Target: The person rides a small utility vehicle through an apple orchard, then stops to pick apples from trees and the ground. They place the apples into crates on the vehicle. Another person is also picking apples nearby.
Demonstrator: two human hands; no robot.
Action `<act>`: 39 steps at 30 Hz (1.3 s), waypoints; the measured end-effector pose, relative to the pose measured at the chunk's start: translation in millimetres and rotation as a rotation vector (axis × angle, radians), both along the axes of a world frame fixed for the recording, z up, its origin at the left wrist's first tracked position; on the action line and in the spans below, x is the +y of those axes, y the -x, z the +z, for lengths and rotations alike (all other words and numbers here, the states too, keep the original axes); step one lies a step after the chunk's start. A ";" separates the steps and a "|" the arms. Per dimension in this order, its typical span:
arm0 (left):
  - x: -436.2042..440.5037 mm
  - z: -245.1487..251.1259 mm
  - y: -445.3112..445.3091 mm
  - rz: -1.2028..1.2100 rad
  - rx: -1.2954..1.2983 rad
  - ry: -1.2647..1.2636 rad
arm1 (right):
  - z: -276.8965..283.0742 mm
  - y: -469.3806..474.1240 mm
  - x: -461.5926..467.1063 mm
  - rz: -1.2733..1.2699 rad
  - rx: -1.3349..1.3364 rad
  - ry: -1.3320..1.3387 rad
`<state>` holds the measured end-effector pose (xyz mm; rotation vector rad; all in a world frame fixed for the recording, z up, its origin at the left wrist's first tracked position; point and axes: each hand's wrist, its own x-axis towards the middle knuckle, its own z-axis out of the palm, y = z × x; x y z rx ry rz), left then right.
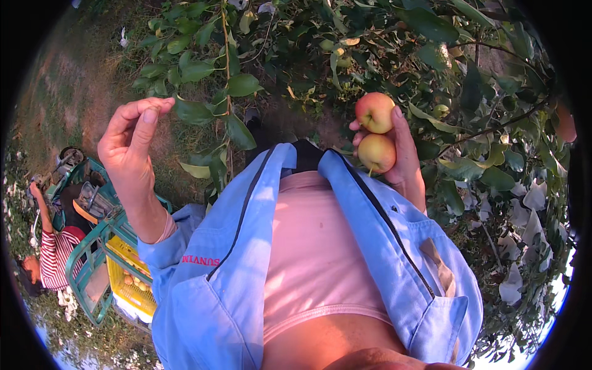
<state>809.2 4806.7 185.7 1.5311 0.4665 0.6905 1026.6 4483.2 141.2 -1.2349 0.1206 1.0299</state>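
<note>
My left hand [138, 122] is raised at the left, with curled fingers and the thumb against them; nothing shows in it. Its fingertips are beside the green leaves [194, 111] of a hanging branch. At the right, my right hand [402, 143] is turned palm up and holds two red-and-yellow apples. The redder apple [375, 112] lies beyond the yellower apple [377, 153], which has a stem pointing towards my body. My thumb lies along their right side, and part of my fingers is hidden behind them.
Leafy branches [490, 134] with small green fruit hang ahead and at the right. At the left, a green metal-framed vehicle [99, 231] carries a yellow plastic crate [132, 277] with apples. Beyond it is a person in a striped shirt [58, 259]. Whitish bags or sheets [532, 231] hang among foliage at the right.
</note>
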 end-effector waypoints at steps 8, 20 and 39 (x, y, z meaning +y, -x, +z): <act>-65.8 -66.7 83.7 0.442 0.011 0.157 | -65.5 11.9 -61.4 -0.042 0.096 0.255; -136.4 -119.8 186.7 0.677 0.073 0.220 | -84.9 91.8 -109.4 0.061 0.234 0.449; -318.4 -157.8 304.4 1.310 0.129 0.122 | -113.0 148.6 8.8 1.130 0.147 0.086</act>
